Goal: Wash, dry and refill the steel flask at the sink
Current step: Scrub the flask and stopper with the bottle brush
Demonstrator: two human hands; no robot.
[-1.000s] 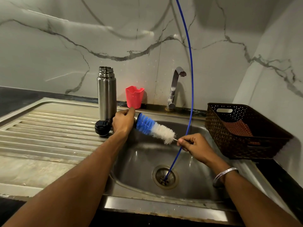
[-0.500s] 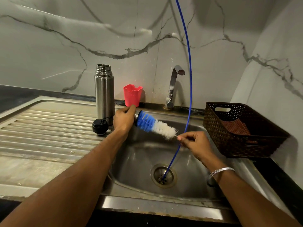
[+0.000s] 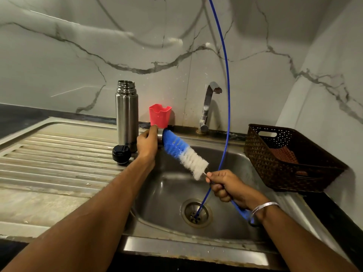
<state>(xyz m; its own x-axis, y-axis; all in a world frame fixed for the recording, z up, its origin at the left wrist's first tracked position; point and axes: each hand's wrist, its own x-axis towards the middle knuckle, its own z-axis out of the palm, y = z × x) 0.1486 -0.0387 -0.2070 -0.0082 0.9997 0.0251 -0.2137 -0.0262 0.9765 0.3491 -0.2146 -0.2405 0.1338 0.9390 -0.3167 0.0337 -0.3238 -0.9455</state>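
Hidden: the left hand [image 3: 147, 143] is curling round something at the blue end of the bottle brush [image 3: 184, 153]; what it is gripping is lying behind the fingers and cannot be made out.
Right hand: the right hand [image 3: 227, 186] is gripping the brush's wire stem and blue handle, fingers closed round them, the handle end sticking out under the wrist.
Brush: it is slanting over the basin, blue bristles up by the left hand, white bristles down by the right.
Flask: the steel flask [image 3: 126, 115] is standing upright and uncapped on the drainboard [image 3: 59, 154], just left of the left hand; its black cap [image 3: 121, 154] is lying beside its base.
Containers: a red cup [image 3: 160, 115] is sitting at the back ledge, its inside not showing; a dark basket [image 3: 290, 160] on the right is holding a reddish cloth [image 3: 284, 155].
Sink: the steel sink [image 3: 170, 195] is taking a thin blue hose [image 3: 225, 95] that is dropping from above into the drain [image 3: 196, 213].
Room: the tap [image 3: 208, 107] is standing against a marble-veined wall; the counter edges are dark.
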